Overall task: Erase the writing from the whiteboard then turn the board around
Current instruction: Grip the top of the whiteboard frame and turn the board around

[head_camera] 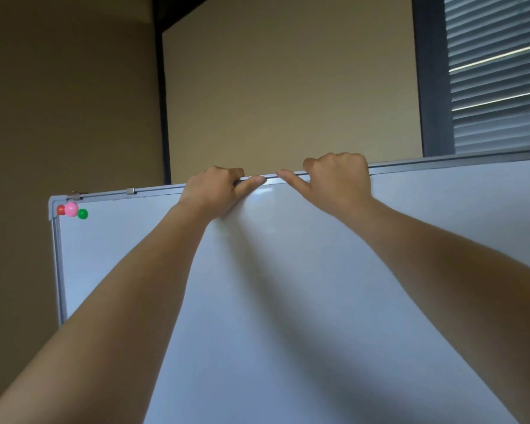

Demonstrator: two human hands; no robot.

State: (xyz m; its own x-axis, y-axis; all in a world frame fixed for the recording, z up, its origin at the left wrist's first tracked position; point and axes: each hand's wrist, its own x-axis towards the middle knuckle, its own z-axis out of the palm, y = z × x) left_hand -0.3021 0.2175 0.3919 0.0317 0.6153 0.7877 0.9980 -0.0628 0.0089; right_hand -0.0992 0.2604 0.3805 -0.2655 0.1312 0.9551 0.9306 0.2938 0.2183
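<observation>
Whiteboard (303, 301) fills the lower view, tilted, its face seen clean of writing; erasing is judged done, the turn is in hand. The top frame edge (441, 163) is gripped near its middle by both hands: left hand (218, 191) with fingers curled over the rail and thumb laid along the front, right hand (338, 179) likewise, thumbs nearly meeting. For a clean flip, the pull should be kept even on both sides so the panel is rotated, not twisted. Beige wall (288, 87) lies behind, window blinds (499, 71) at upper right; clearance behind cannot be judged. Left corner (53, 203) stands free. Three magnets (71, 209) near that corner may be shed.
</observation>
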